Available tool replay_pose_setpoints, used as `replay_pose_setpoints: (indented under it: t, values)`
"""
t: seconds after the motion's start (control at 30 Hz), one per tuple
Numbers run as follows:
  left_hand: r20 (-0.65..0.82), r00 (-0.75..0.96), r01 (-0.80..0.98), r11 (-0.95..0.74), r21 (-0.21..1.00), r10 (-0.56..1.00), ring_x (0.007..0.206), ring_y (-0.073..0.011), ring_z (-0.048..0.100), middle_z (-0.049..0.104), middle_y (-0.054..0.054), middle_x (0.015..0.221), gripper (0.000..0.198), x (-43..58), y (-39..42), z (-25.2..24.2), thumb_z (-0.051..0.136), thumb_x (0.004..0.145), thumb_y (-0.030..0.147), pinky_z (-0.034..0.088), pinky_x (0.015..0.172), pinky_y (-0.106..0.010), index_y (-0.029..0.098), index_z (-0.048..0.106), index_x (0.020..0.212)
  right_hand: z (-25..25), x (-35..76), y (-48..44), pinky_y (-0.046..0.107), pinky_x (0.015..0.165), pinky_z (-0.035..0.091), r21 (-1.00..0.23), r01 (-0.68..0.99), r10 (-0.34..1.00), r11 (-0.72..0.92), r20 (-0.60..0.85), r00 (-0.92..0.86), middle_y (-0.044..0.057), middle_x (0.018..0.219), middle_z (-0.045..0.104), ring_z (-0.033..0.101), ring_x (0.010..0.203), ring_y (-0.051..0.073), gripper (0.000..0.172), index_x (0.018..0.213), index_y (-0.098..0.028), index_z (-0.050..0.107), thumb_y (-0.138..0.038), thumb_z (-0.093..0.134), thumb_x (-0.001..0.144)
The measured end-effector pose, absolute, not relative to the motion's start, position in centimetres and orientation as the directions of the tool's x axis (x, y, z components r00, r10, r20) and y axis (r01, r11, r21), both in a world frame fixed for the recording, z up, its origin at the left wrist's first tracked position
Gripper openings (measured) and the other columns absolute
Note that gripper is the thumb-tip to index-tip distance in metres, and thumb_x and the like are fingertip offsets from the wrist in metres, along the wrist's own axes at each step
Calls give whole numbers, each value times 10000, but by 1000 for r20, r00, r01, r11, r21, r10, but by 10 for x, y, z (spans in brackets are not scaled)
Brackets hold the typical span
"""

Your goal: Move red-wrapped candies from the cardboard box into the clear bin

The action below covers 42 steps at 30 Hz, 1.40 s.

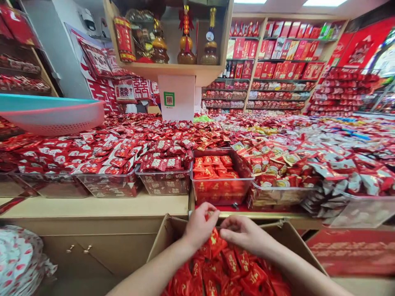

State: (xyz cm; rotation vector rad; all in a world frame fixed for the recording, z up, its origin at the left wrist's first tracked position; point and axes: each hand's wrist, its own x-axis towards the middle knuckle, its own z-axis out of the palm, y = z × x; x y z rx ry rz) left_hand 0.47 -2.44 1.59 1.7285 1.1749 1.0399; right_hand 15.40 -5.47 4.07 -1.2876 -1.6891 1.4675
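Both my hands reach into an open cardboard box (pixel 168 234) full of red wrapped candies (pixel 234 271) at the bottom centre. My left hand (pixel 199 226) is closed around a few red candy packets at the box's far edge. My right hand (pixel 243 234) has its fingers curled and pinched together over the candies, touching the packets beside my left hand. Just beyond the box, a clear plastic bin (pixel 220 191) partly filled with red-orange candies sits on the counter.
Clear bins (pixel 163 183) heaped with red candies cover the wooden counter (pixel 92 207). A pink and teal plastic basket (pixel 52 113) sticks out at the left. Shelves (pixel 277 61) of red boxes stand at the back. Cabinet doors (pixel 80 248) are below the counter.
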Motion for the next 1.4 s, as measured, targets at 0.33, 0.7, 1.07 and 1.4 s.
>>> replay_pose_setpoints:
  t: [0.33, 0.7, 1.07, 1.4]
  values:
    - [1, 331, 1, -2, 1000, 944, 508, -74, 444, 504, 35, 585, 325, -5, -23, 19, 450, 727, 443, 349, 498, -179, 149, 528, 842, 16, 152, -65, 226, 553, 396, -970, -18, 832, -241, -197, -518, -8, 653, 549, 505, 560, 91, 307, 806, -139, 538, -402, 591, 658]
    - [70, 360, 238, -165, 957, 930, 588, -112, 498, 573, -9, 638, 220, -5, -26, 15, 558, 670, 328, 397, 559, -205, 124, 591, 747, -5, 152, -53, 189, 465, 291, -991, 79, 926, -108, -130, -355, -34, 555, 473, 370, 486, 60, 322, 664, -134, 523, -447, 594, 632]
    - [-10, 279, 238, -59, 969, 960, 424, -70, 471, 510, 32, 558, 271, -25, -1, 13, 453, 730, 389, 307, 358, -150, 153, 530, 839, 55, 157, -55, 256, 657, 408, -925, 263, 909, 273, 158, -387, 34, 779, 614, 536, 723, 163, 202, 793, -169, 598, -342, 528, 716]
    - [-22, 310, 187, -38, 982, 951, 430, -64, 477, 498, 38, 566, 260, -26, -1, 11, 482, 703, 392, 294, 336, -132, 167, 526, 825, 153, 209, 28, 221, 547, 370, -604, 715, 904, 353, 417, -94, 19, 694, 588, 508, 606, 127, 186, 724, -153, 551, -333, 520, 691]
